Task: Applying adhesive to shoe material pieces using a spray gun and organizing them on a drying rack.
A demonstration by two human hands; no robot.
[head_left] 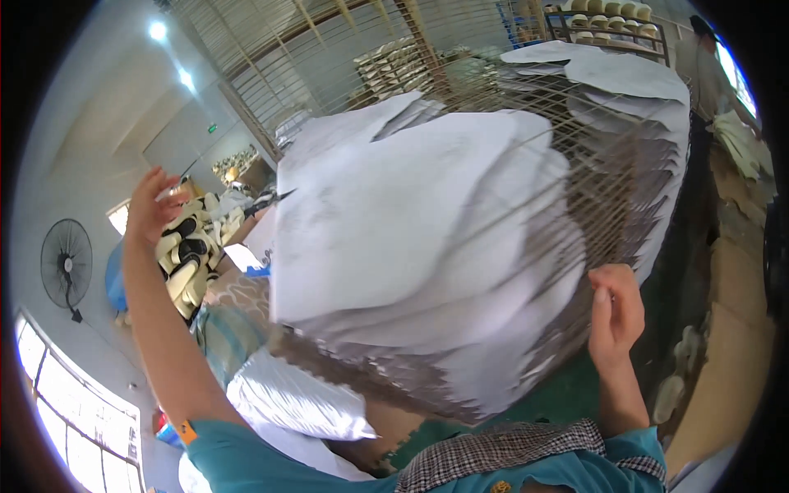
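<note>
Large pale grey-white hide-like sheets (386,205) with wavy edges lie in a layered stack in front of me. A wire grid (625,177) crosses over their right side, blurred in places. To the left of the stack, my left hand (156,207) is raised with its fingers apart, holding nothing. At the right edge of the sheets, my right hand (618,316) is closed, thumb against curled fingers. Whatever it may grip is hidden. More layered sheets (633,86) hang with ragged edges at the far right.
Cream and black shoe-shaped pieces (187,255) are heaped at the left. Below them lie a striped sack (226,338) and a shiny silver-white bag (300,398). A wall fan (67,263) is at far left. A person (708,70) stands at far right, beside a brown worktop (731,329).
</note>
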